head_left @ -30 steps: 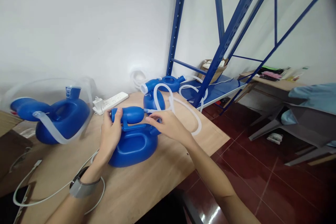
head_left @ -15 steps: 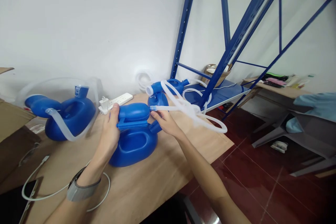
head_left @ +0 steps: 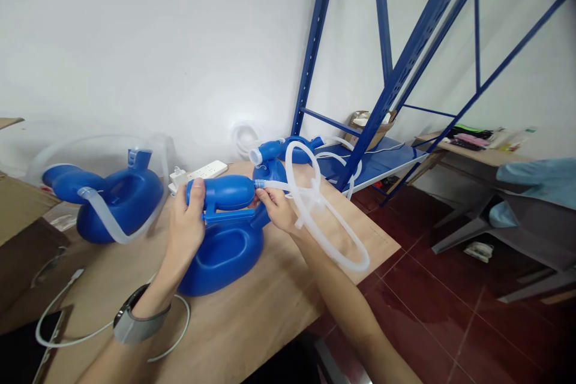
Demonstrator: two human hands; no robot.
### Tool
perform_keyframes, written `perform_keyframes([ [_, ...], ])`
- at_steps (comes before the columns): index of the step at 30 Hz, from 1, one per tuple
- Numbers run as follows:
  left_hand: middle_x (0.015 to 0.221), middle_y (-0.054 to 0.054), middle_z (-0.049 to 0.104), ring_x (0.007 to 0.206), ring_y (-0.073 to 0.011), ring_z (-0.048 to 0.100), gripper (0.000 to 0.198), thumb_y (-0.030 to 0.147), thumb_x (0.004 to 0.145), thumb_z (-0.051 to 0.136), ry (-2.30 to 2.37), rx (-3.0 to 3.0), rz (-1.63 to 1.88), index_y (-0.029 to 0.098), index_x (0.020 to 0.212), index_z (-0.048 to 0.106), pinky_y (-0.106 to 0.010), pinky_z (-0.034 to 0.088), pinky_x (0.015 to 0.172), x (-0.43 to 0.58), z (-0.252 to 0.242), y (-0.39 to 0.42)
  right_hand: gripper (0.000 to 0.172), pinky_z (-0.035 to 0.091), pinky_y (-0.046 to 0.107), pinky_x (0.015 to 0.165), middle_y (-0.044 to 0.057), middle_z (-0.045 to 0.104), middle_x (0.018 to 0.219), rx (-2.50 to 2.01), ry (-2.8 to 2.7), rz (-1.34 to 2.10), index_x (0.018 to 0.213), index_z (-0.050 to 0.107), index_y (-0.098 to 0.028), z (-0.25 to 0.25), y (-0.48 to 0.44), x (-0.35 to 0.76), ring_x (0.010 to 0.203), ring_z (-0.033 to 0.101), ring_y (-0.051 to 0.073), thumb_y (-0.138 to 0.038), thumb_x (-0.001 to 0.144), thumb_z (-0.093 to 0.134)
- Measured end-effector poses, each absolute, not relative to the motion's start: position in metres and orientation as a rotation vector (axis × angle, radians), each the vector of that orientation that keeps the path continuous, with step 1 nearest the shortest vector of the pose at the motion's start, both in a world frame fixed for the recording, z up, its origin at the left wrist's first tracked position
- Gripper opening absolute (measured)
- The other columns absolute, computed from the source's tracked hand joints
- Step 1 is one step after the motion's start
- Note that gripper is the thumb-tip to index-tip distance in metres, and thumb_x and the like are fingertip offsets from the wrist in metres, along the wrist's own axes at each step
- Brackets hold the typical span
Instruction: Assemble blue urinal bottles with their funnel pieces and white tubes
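Observation:
My left hand (head_left: 188, 222) is wrapped round the wide end of a blue plastic urinal funnel (head_left: 231, 191) with a bar-like handle below it. At its narrow end, my right hand (head_left: 278, 209) pinches the fitting where a translucent hose (head_left: 355, 261) joins. From there the hose loops loosely over my right forearm. Directly beneath the funnel, a blue urinal bottle (head_left: 229, 252) with a hollow grip rests on the table; its spout points right, partly behind my right hand. Whether the hose sits fully on the nozzle is hidden by my fingers.
Another blue bottle (head_left: 135, 198) with funnel and hose stands left, and more blue bottles (head_left: 270, 169) stand behind. A power strip (head_left: 209, 169) lies by the wall. A white cable (head_left: 90, 333) curves at front left. Blue shelving (head_left: 380, 114) rises beyond the wooden table (head_left: 288, 276).
The loose hose loops have swung down and nearer, over my right forearm. The funnel and both hands have shifted slightly left, and the bottle beneath has moved slightly left and nearer.

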State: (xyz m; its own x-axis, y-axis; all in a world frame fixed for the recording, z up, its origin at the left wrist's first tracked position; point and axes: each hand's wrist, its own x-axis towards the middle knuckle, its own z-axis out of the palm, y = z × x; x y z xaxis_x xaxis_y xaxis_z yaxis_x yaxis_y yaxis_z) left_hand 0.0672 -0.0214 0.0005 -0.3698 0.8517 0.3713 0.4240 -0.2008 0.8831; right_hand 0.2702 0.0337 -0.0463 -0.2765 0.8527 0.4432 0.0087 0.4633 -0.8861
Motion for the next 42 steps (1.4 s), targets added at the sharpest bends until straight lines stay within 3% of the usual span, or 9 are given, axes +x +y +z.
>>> perform_keyframes([
  [6, 0.077, -0.002, 0.063, 0.076, -0.0279, 0.065, 0.050, 0.070, 0.097, 0.042, 1.865, 1.594, 1.599, 0.024, 0.108, 0.059, -0.039, 0.050, 0.072, 0.067, -0.009, -0.019, 0.061, 0.055, 0.031, 0.066, 0.002, 0.068, 0.067, -0.734, -1.495, 1.164, 0.073, 0.061, -0.023, -0.043, 0.044, 0.264, 0.063, 0.063, 0.017, -0.082, 0.087, 0.063],
  [12, 0.114, -0.016, 0.071, 0.111, -0.0388, 0.065, 0.065, 0.075, 0.088, 0.050, 1.907, 1.890, 1.703, 0.019, 0.121, 0.059, -0.049, 0.049, 0.098, 0.063, -0.031, -0.009, 0.058, 0.047, 0.024, 0.059, -0.003, 0.060, 0.065, -0.693, -1.246, 1.290, 0.074, 0.061, -0.022, -0.045, 0.049, 0.256, 0.059, 0.056, 0.012, -0.078, 0.081, 0.073],
  [18, 0.109, -0.015, 0.071, 0.107, -0.0382, 0.065, 0.069, 0.083, 0.078, 0.058, 1.804, 2.006, 1.738, 0.023, 0.111, 0.058, -0.052, 0.044, 0.108, 0.063, -0.038, -0.005, 0.053, 0.035, 0.023, 0.050, -0.007, 0.044, 0.059, -0.645, -1.134, 1.400, 0.069, 0.052, -0.022, -0.044, 0.058, 0.254, 0.053, 0.041, 0.009, -0.068, 0.082, 0.078],
  [24, 0.109, -0.015, 0.070, 0.106, -0.0389, 0.067, 0.064, 0.076, 0.085, 0.053, 1.860, 1.940, 1.637, 0.021, 0.117, 0.058, -0.051, 0.048, 0.100, 0.067, -0.033, -0.006, 0.055, 0.031, 0.021, 0.050, -0.008, 0.038, 0.058, -0.632, -1.104, 1.371, 0.070, 0.049, -0.023, -0.042, 0.059, 0.253, 0.052, 0.033, 0.009, -0.069, 0.082, 0.078],
  [29, 0.089, -0.011, 0.068, 0.090, -0.0394, 0.068, 0.060, 0.076, 0.092, 0.042, 1.916, 1.637, 1.461, 0.022, 0.116, 0.056, -0.048, 0.051, 0.082, 0.072, -0.020, -0.008, 0.055, 0.035, 0.022, 0.054, -0.006, 0.043, 0.064, -0.666, -1.187, 1.258, 0.074, 0.053, -0.022, -0.040, 0.057, 0.249, 0.057, 0.038, 0.010, -0.073, 0.083, 0.073],
  [33, 0.079, -0.006, 0.067, 0.077, -0.0329, 0.068, 0.063, 0.081, 0.093, 0.036, 1.741, 1.363, 1.336, 0.024, 0.107, 0.060, -0.046, 0.053, 0.079, 0.066, -0.018, -0.002, 0.051, 0.036, 0.022, 0.055, -0.005, 0.047, 0.068, -0.693, -1.147, 1.095, 0.076, 0.054, -0.023, -0.039, 0.069, 0.254, 0.058, 0.039, 0.010, -0.070, 0.087, 0.069],
  [38, 0.093, -0.009, 0.071, 0.085, -0.0312, 0.069, 0.066, 0.081, 0.093, 0.037, 1.720, 1.279, 1.402, 0.023, 0.114, 0.062, -0.043, 0.054, 0.083, 0.055, -0.016, 0.000, 0.043, 0.042, 0.022, 0.056, -0.004, 0.056, 0.070, -0.766, -1.105, 0.996, 0.079, 0.057, -0.022, -0.037, 0.084, 0.272, 0.059, 0.049, 0.010, -0.061, 0.085, 0.073],
  [42, 0.101, -0.008, 0.072, 0.092, -0.0313, 0.070, 0.061, 0.076, 0.092, 0.047, 1.723, 1.503, 1.480, 0.024, 0.122, 0.058, -0.043, 0.053, 0.089, 0.055, -0.004, -0.008, 0.036, 0.055, 0.027, 0.070, 0.002, 0.073, 0.090, -0.768, -1.075, 1.123, 0.099, 0.063, -0.024, -0.031, 0.076, 0.277, 0.082, 0.070, 0.018, -0.056, 0.087, 0.074],
])
